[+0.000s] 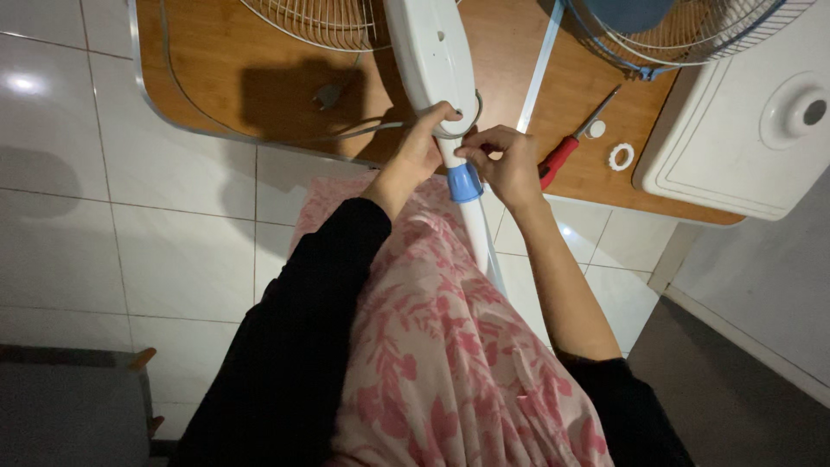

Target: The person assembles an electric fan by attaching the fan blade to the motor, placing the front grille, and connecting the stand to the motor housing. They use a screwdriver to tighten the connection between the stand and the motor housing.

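Observation:
A white fan column (430,54) lies across the wooden table (216,69), its thin white pole (481,238) running down over my lap. A blue collar (464,182) sits on the pole just below the column's lower end. My left hand (418,149) grips that lower end, thumb and fingers wrapped around it. My right hand (503,160) pinches at the joint just above the blue collar, fingertips touching the white part.
A red-handled screwdriver (566,148), a small white cap (596,130) and a white ring nut (621,156) lie on the table to the right. A white fan base (735,147) is at right, wire grilles (311,22) at the top, and a grey cord (259,137).

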